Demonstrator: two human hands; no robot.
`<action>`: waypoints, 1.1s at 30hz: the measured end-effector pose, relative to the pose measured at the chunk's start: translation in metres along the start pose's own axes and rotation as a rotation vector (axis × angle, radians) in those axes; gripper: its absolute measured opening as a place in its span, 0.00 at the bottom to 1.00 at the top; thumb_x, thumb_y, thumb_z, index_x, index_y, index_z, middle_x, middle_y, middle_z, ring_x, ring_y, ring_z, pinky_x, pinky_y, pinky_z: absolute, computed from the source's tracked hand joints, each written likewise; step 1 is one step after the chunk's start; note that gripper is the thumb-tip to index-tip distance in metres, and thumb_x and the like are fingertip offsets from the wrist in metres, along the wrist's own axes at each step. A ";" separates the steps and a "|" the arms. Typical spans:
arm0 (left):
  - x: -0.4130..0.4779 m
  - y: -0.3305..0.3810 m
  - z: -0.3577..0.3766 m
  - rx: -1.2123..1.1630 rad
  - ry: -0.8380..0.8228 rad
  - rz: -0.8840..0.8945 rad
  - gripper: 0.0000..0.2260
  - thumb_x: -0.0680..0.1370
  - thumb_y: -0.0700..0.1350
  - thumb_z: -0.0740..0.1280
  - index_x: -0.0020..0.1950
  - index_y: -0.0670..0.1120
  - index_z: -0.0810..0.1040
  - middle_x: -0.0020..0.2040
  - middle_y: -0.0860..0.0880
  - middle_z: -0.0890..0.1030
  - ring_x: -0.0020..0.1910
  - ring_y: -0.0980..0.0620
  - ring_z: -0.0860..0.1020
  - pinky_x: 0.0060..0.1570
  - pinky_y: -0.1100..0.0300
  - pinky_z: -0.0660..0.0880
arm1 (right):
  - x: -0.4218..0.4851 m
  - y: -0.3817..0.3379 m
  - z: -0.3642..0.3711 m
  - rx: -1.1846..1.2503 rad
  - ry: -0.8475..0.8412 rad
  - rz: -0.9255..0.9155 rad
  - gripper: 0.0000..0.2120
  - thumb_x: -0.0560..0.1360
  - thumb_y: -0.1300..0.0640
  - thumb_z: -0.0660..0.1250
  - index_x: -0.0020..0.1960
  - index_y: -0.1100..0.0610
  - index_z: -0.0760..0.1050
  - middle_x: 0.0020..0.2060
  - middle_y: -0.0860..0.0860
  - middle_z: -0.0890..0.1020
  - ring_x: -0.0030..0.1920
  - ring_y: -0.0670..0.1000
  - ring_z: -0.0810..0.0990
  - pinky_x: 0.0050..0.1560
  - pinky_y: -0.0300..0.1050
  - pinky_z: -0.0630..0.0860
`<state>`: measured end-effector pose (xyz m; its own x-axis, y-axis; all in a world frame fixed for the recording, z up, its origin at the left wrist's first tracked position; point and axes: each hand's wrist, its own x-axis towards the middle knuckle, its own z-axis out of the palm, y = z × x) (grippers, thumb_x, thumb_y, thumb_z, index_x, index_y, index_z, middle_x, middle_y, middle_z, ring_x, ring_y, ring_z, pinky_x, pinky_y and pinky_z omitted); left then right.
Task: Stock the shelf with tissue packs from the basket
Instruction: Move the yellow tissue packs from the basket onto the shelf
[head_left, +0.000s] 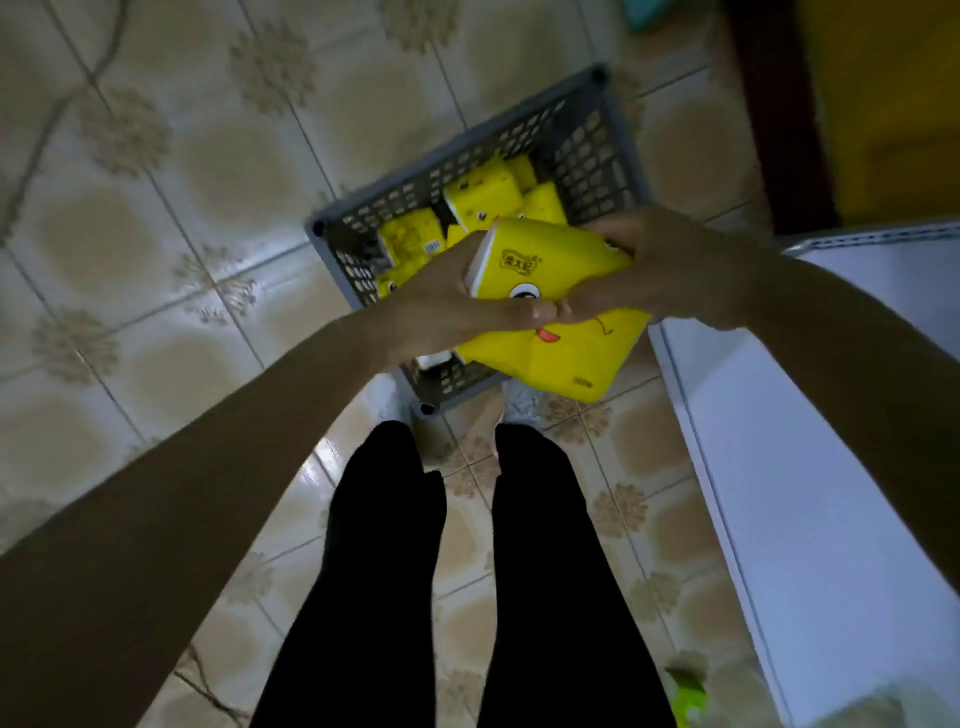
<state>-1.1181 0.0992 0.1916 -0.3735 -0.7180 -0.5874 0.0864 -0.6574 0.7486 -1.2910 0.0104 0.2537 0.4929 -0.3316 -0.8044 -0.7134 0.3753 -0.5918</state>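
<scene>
A grey slotted basket (587, 156) stands on the tiled floor in front of my feet, with several yellow tissue packs (480, 200) inside. Above its near end I hold two yellow tissue packs with cartoon faces, stacked. My left hand (447, 299) grips the left end of the upper pack (545, 260), thumb across its front. My right hand (660, 270) grips the right end. The lower pack (566, 358) hangs beneath both hands, partly hidden by them.
A white shelf surface (810, 467) runs along the right side, with a perforated edge at its far end. A dark red post and a yellow panel (883, 104) stand at the far right. My black-trousered legs (467, 571) fill the bottom centre. A green scrap (688, 696) lies near the shelf.
</scene>
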 end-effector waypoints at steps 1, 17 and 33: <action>-0.026 0.024 0.008 0.035 0.006 0.036 0.43 0.58 0.64 0.77 0.68 0.48 0.70 0.65 0.48 0.77 0.63 0.49 0.76 0.59 0.49 0.75 | -0.036 -0.022 0.005 0.012 0.030 -0.031 0.16 0.70 0.70 0.70 0.53 0.54 0.77 0.34 0.37 0.84 0.36 0.38 0.83 0.33 0.29 0.76; -0.256 0.199 0.237 0.007 -0.186 0.519 0.31 0.71 0.52 0.70 0.72 0.50 0.65 0.63 0.49 0.78 0.59 0.50 0.79 0.54 0.49 0.77 | -0.379 -0.059 0.184 0.661 1.446 -0.724 0.30 0.75 0.56 0.65 0.74 0.51 0.58 0.66 0.52 0.74 0.60 0.45 0.78 0.51 0.39 0.79; -0.425 0.029 0.593 0.269 -0.745 0.536 0.27 0.77 0.41 0.66 0.75 0.49 0.61 0.68 0.48 0.73 0.63 0.49 0.76 0.56 0.48 0.78 | -0.664 0.198 0.388 0.915 2.087 -0.591 0.21 0.73 0.41 0.66 0.65 0.45 0.72 0.58 0.48 0.80 0.57 0.51 0.81 0.54 0.59 0.79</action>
<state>-1.5051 0.5211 0.6452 -0.8456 -0.5174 0.1310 0.2362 -0.1427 0.9612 -1.5664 0.6408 0.6501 -0.9089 -0.3856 0.1585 -0.1270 -0.1061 -0.9862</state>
